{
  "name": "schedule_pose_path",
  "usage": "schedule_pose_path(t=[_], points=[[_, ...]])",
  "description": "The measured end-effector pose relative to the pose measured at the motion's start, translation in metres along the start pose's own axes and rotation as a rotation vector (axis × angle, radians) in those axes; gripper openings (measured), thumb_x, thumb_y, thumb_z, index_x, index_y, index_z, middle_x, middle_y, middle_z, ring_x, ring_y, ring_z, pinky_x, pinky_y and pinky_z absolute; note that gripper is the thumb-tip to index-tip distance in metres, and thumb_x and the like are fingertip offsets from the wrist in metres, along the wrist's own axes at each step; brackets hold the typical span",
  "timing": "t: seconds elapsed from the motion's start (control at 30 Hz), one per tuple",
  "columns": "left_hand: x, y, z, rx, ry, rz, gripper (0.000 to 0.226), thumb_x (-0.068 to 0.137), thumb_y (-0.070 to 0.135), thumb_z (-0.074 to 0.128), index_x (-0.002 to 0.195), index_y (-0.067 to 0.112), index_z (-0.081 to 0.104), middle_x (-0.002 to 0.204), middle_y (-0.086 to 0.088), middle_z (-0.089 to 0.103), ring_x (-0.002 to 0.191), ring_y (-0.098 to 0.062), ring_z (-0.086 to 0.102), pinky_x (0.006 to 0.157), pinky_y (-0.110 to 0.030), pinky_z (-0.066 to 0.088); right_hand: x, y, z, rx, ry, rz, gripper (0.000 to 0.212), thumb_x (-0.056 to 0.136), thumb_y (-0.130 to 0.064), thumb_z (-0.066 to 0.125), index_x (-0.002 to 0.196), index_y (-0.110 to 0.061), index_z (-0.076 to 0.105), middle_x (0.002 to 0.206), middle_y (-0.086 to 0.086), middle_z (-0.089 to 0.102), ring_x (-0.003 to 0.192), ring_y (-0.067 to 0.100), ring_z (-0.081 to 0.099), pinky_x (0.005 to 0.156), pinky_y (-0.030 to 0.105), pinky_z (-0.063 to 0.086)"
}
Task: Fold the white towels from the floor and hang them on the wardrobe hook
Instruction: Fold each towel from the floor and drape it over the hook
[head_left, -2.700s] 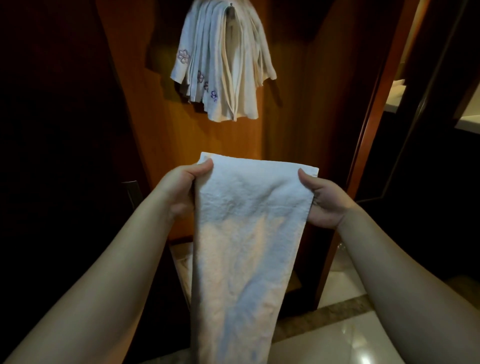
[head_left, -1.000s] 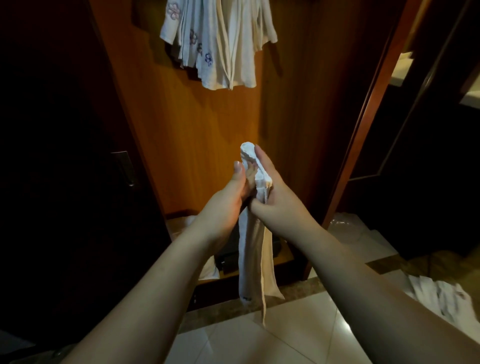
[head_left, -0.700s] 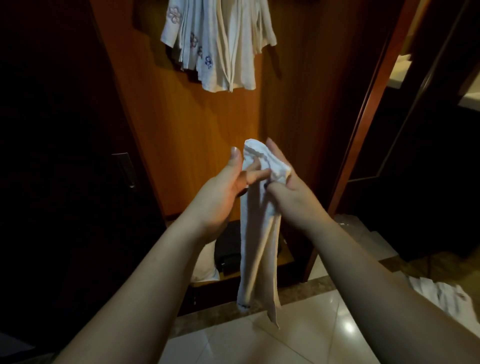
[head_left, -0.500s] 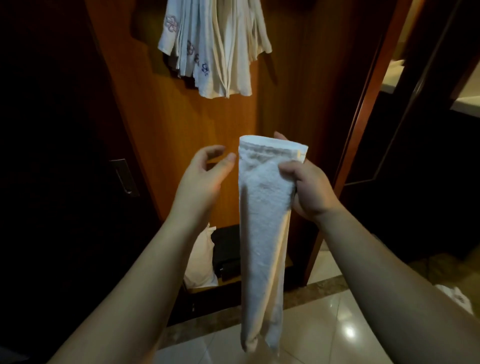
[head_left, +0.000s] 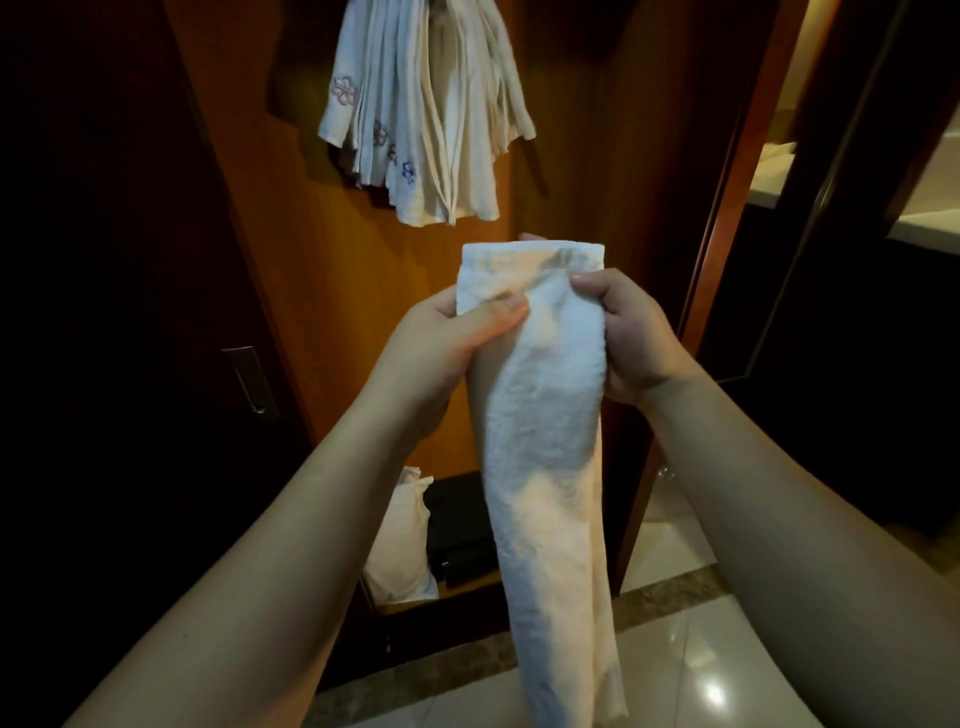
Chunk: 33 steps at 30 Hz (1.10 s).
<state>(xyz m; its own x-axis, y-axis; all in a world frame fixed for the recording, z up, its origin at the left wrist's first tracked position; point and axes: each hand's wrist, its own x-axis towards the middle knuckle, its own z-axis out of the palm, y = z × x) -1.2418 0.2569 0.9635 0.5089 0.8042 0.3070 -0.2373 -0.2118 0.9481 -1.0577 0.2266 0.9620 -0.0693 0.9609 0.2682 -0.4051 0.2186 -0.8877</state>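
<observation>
the wooden wardrobe panel (head_left: 322, 291) stands before you, with a bunch of hung towels (head_left: 431, 114) high on it. below them hangs your folded white towel (head_left: 550, 426); your left hand (head_left: 447, 343) and right hand (head_left: 628, 338) pinch its upper corners.

head cam | faces forward-down | close on hands, wardrobe beyond

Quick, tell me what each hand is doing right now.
Left hand: grips the folded white towel near its top, thumb across the front.
Right hand: grips the same towel's right edge.
</observation>
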Motion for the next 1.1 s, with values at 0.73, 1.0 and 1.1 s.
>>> schedule_pose_path(t=[0.73,1.0,1.1], points=[[0.048,0.067,-0.020,0.040,0.212,0.042,0.027,0.091,0.026,0.071,0.117,0.023,0.066,0.100,0.006,0.077,0.090,-0.014,0.074,0.072,-0.036,0.058,-0.002,0.080,0.003,-0.593,0.192,-0.009,0.027,0.082,-0.064,0.068,0.106,-0.054,0.060,0.109,-0.031,0.068,0.102,-0.009,0.065,0.074,0.014,0.054],[0.059,0.083,-0.041,-0.001,0.139,0.095,0.029,0.093,0.020,0.068,0.122,0.017,0.066,0.112,-0.002,0.076,0.106,-0.020,0.072,0.080,-0.033,0.061,0.008,0.070,0.012,-0.501,0.226,-0.116,0.030,0.089,-0.071,0.050,0.101,-0.048,0.066,0.110,-0.006,0.073,0.105,0.015,0.071,0.092,0.044,0.058],[0.061,0.087,-0.045,-0.047,0.110,0.128,0.027,0.094,0.020,0.067,0.120,0.015,0.066,0.117,-0.006,0.073,0.110,-0.024,0.070,0.085,-0.037,0.059,0.007,0.068,0.020,-0.562,0.346,-0.269,0.021,0.098,-0.061,0.047,0.095,-0.051,0.065,0.101,-0.010,0.072,0.094,0.010,0.070,0.083,0.035,0.060]])
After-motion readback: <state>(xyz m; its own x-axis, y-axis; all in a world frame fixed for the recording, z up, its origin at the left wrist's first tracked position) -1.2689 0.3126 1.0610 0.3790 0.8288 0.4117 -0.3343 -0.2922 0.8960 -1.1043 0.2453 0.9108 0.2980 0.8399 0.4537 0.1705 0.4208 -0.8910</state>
